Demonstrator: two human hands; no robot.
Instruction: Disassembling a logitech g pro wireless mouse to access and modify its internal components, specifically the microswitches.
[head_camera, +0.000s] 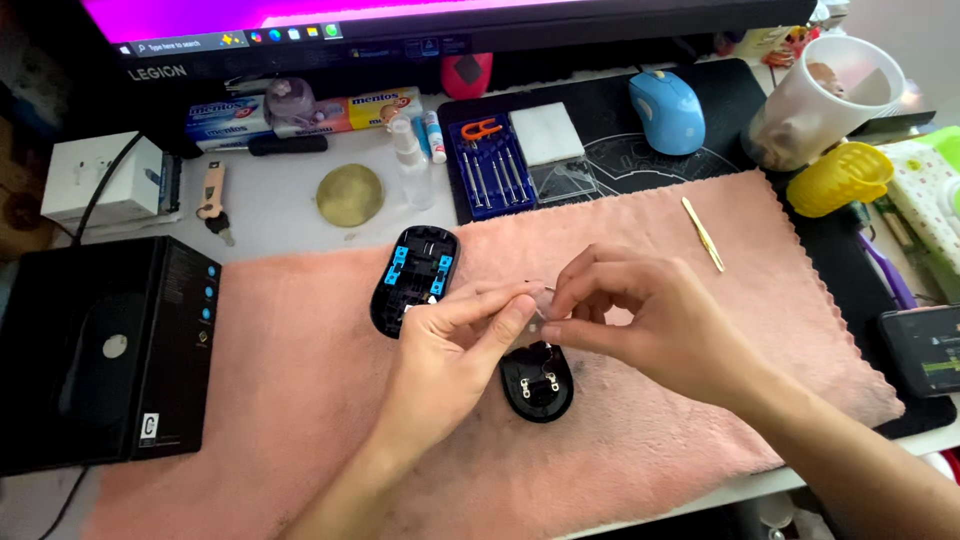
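Above the pink towel (300, 400) on the surface, left hand (450, 350) and right hand (640, 320) each pinch a small clear part (540, 305) in a closed grip, raised over the open mouse shell (538, 382), padded against scratches.

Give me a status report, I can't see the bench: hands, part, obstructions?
Left hand and right hand pinch one small clear part. Above black mouse shell on pink cloth. Nothing blocking.

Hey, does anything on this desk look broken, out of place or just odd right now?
Yes: a black computer mouse lies in two open pieces on the pink towel, its base and shell. Nothing looks spilled.
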